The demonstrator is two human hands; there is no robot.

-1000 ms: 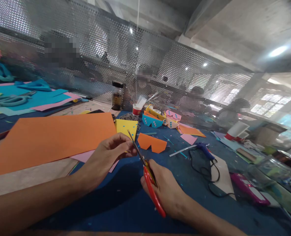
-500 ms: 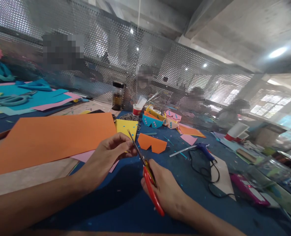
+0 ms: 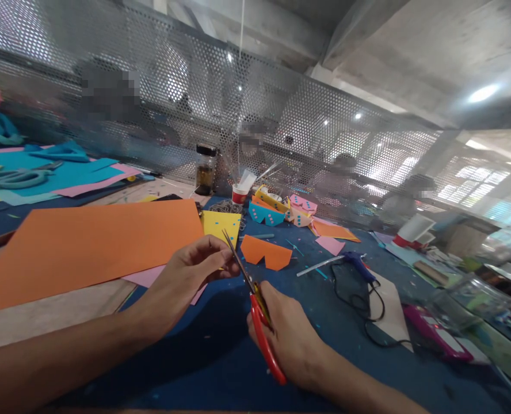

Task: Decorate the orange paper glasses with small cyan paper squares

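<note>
My right hand (image 3: 290, 333) is wrapped round the handles of red-handled scissors (image 3: 264, 339), whose blades point up and away from me. Beside the blades, my left hand (image 3: 199, 264) is closed in a pinch with thumb and fingertips together. Whatever it pinches is too small or hidden to make out. Just beyond the blades lies a yellow paper piece (image 3: 218, 223) with small blue bits on it. To its right rests an orange paper mask shape (image 3: 266, 252) with a notch in its lower edge. A large orange sheet (image 3: 109, 244) lies behind my left forearm.
Finished-looking paper masks (image 3: 266, 214) stand near a paper cup (image 3: 239, 195) and a dark jar (image 3: 205, 169). At right lie a blue glue gun (image 3: 359, 265) with its cord and a magenta device (image 3: 437, 333). Grey-handled scissors (image 3: 18, 178) are at far left. A perforated metal screen (image 3: 160, 98) bounds the back.
Both hands and the scissors keep nearly the same pose. The whole view has shifted very slightly.
</note>
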